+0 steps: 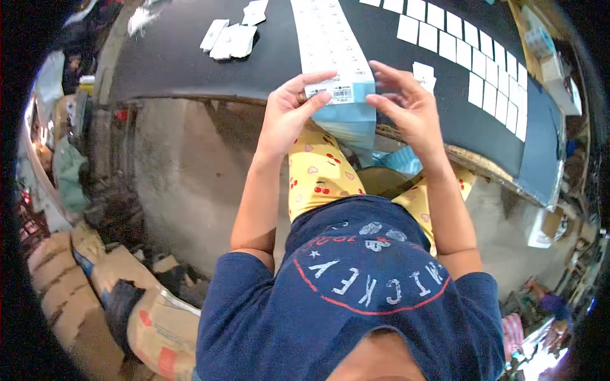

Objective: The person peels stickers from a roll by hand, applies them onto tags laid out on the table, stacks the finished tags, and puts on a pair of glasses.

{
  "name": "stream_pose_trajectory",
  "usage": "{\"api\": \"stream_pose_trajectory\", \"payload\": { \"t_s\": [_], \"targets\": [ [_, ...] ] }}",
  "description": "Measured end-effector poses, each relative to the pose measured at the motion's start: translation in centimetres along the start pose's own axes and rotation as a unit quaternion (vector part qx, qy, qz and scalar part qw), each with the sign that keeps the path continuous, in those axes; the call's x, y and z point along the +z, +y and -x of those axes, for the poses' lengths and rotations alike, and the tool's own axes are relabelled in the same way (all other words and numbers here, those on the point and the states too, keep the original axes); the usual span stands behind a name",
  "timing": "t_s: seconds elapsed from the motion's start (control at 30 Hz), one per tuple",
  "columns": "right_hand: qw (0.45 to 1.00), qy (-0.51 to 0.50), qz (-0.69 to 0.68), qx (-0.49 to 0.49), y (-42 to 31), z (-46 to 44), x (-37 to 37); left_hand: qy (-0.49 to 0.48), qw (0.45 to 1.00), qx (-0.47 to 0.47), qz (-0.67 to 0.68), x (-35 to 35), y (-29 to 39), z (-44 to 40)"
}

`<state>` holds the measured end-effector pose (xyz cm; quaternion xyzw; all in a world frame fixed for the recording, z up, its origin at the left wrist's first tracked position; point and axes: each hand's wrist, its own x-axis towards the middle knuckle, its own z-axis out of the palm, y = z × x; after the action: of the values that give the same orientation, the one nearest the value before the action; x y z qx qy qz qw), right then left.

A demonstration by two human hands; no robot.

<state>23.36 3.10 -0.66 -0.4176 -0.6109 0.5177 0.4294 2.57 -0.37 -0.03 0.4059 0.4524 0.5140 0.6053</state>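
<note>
A long strip of white printed barcode labels (327,38) on pale blue backing runs down the dark table towards me. Its near end bends over the table edge, and the blue backing (346,117) hangs below. My left hand (295,108) is closed on the strip's left side, thumb and index finger beside a barcode label (343,94). At the strip's right edge is my right hand (406,101), its thumb and fingers apart. That thumb tip is at the blue backing; whether it touches is unclear. I see nothing held in the right hand.
White cards (447,47) lie in several rows on the right of the black tabletop (165,57). A small white pile (424,75) is near my right hand, and loose stacks (234,41) lie at the left. Cardboard boxes (159,324) stand on the floor at lower left.
</note>
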Motion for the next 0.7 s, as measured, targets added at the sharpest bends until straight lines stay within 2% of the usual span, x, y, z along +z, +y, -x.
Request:
{"api": "stream_pose_trajectory", "payload": {
  "t_s": [0.03,0.1,0.17,0.23,0.3,0.7],
  "targets": [
    [0.998,-0.022,-0.006,0.051,-0.6,-0.2,0.8,-0.013,1.000,0.011,0.015,-0.2,0.0,0.2],
    [0.989,-0.055,-0.104,0.085,-1.1,-0.8,2.0,-0.013,0.999,0.024,0.021,-0.6,-0.2,0.3],
    [0.991,-0.047,-0.093,0.090,-1.2,-1.0,2.6,0.018,0.997,0.067,0.031,-0.6,-0.5,0.6],
    [0.989,-0.029,-0.114,0.091,-0.9,-1.1,2.7,0.007,0.997,0.052,0.048,-1.1,-0.2,1.0],
    [0.992,-0.028,-0.087,0.085,-1.0,-1.2,2.9,-0.002,1.000,0.021,0.022,-1.4,-0.5,1.1],
    [0.996,-0.040,-0.013,0.082,-1.3,-1.0,3.0,-0.036,0.999,0.017,-0.028,-2.1,-1.2,0.4]
  ]
}}
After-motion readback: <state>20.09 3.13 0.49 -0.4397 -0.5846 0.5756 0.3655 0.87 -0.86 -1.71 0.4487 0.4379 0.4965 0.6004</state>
